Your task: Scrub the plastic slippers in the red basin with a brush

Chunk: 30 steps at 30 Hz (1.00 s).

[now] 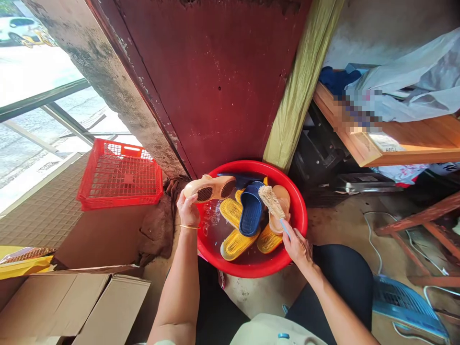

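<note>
Left hand [189, 211]: grasps beige slipper [214, 188] with dark, textured sole patches, above round red plastic basin's [303, 215] left edge
Right hand [297, 247]: grips blue-handled, pale-bristled brush [271, 202]
Inside basin: ridged yellow slippers [237, 244], ribbed navy slipper [250, 211]

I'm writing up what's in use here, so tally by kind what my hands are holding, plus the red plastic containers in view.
Tan shoe, in the left hand: 1
Brush, in the right hand: 1
Red basin, with footwear in it: 1
Red crate: 1
Total: 4
</note>
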{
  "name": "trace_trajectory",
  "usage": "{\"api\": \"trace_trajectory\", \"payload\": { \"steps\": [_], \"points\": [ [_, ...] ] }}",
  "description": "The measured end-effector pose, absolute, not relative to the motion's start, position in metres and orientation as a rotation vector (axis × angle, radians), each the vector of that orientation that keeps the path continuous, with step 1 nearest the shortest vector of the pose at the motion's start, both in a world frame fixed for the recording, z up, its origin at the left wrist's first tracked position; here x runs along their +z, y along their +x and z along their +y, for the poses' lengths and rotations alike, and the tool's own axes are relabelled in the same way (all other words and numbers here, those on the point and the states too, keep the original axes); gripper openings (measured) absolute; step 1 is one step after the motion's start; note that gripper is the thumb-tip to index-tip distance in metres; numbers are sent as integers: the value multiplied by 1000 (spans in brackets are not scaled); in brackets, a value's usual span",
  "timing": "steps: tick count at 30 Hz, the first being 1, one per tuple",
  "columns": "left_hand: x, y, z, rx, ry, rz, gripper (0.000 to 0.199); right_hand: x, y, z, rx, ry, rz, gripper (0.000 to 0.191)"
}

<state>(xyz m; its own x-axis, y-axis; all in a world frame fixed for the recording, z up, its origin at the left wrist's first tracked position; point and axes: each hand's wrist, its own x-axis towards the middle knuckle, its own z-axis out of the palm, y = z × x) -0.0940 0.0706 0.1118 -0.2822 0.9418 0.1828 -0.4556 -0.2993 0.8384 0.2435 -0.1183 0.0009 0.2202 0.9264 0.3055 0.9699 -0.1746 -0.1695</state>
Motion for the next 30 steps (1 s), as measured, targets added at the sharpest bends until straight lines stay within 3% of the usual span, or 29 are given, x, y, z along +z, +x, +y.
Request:
{"api": "trace_trajectory", "payload": {
  "steps": [20,30],
  "points": [
    [95,-92,62,1571,811,867,44,6,238,-119,-257,-2198,-1753,46],
    [101,-99,59,1332,836,927,60,6,238,-119,-266,-2192,-1755,46]
  ]
}}
